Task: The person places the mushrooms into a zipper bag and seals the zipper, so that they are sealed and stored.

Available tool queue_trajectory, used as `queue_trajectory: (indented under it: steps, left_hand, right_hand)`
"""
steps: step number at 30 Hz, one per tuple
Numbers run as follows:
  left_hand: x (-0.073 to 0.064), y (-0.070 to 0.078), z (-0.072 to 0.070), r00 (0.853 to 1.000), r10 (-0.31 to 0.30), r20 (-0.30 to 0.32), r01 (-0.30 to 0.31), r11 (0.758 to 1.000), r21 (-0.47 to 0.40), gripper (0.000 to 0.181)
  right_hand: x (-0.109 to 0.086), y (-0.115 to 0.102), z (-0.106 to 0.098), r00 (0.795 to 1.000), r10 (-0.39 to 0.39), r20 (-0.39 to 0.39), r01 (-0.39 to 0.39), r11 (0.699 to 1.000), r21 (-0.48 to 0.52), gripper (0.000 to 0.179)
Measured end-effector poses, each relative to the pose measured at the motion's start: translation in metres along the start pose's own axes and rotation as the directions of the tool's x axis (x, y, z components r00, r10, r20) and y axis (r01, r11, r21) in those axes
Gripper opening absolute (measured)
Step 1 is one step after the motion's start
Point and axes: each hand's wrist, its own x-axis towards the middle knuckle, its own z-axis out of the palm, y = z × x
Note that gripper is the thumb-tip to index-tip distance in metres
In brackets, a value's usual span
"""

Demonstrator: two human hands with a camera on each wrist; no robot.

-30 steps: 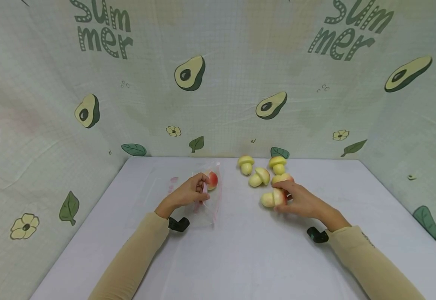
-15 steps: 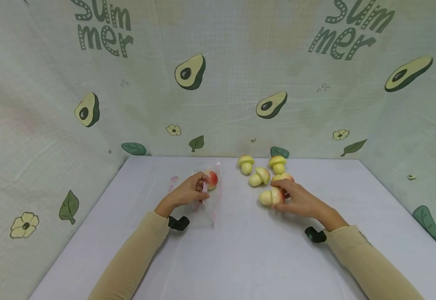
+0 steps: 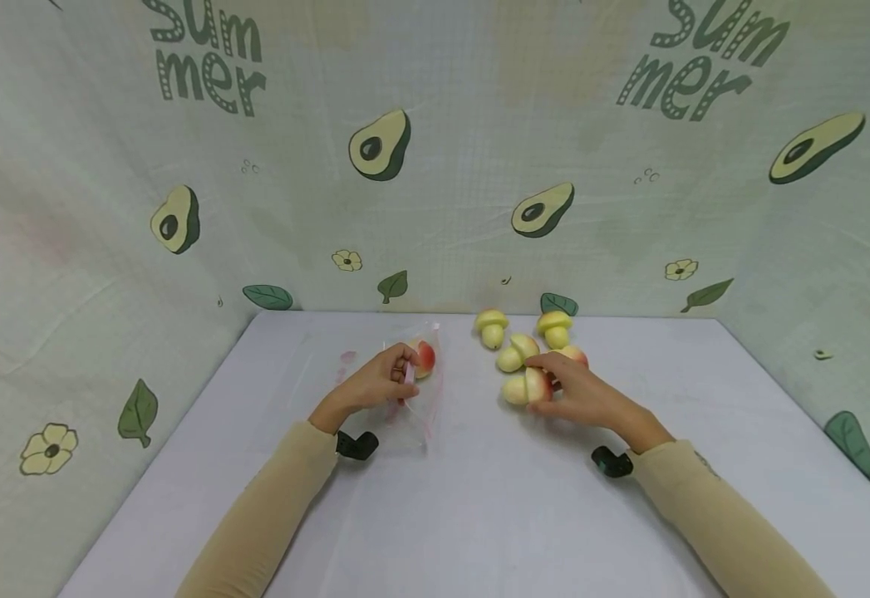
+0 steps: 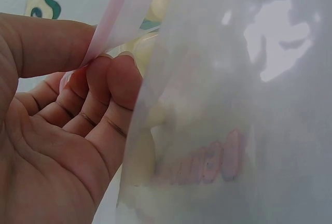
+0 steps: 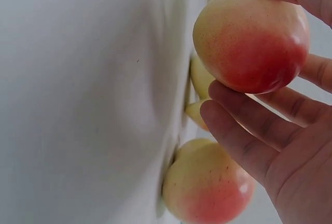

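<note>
On the worktop (image 3: 449,515), my right hand (image 3: 580,397) grips a toy mushroom (image 3: 515,390) by its red-blushed cap, and has just shifted left, bringing it nearer the clear bag (image 3: 418,423). My left hand (image 3: 376,380) pinches the bag's pink edge; a red-capped piece (image 3: 425,359) shows through. Four more mushrooms (image 3: 510,360) crowd just beyond my right hand, before the avocado-print cloth (image 3: 449,249).

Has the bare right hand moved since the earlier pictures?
Yes, the right hand has moved left, relative to the dark-green leaf printed on pale fabric.
</note>
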Motion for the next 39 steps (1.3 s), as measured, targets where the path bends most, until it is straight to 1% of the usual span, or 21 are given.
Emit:
queue_trajectory:
  steps: [5,8,15,20,23,31,35,39]
  left_hand:
    - [0.000,-0.005,0.001,1.000,0.006,-0.016,-0.006,1.000,0.007,0.045]
    - [-0.001,-0.005,0.001,1.000,0.015,-0.018,-0.015,1.000,0.013,0.044]
    - [0.003,-0.002,0.001,0.998,0.050,-0.023,-0.050,0.999,0.020,0.038]
    - [0.005,-0.001,0.000,0.999,0.042,-0.029,-0.041,0.999,0.029,0.038]
    - [0.004,-0.002,0.000,0.999,0.041,-0.029,-0.040,0.999,0.027,0.039]
    - [-0.001,-0.005,0.000,0.999,0.032,-0.016,-0.032,0.999,0.011,0.041]
    - [0.000,-0.006,-0.001,0.999,0.036,-0.009,-0.036,0.999,-0.007,0.044]
    - [0.000,-0.003,-0.001,1.000,0.026,0.002,-0.026,0.999,-0.024,0.044]
  right_hand:
    - [0.010,-0.007,0.005,1.000,-0.002,0.011,0.002,1.000,-0.025,0.064]
    - [0.017,-0.010,0.009,1.000,-0.005,0.019,0.006,0.999,-0.034,0.064]
    - [0.033,-0.016,0.013,0.999,-0.038,0.024,0.039,0.999,-0.010,0.064]
    - [0.043,-0.020,0.016,0.999,-0.016,0.031,0.018,0.999,-0.052,0.064]
    - [0.048,-0.022,0.020,1.000,-0.014,0.024,0.016,0.998,-0.059,0.063]
    - [0.062,-0.027,0.031,0.999,0.006,0.038,-0.005,1.000,-0.023,0.065]
    - [0.070,-0.031,0.033,1.000,0.022,0.016,-0.022,1.000,0.006,0.065]
    - [0.079,-0.031,0.037,1.000,0.031,0.004,-0.031,0.999,0.014,0.065]
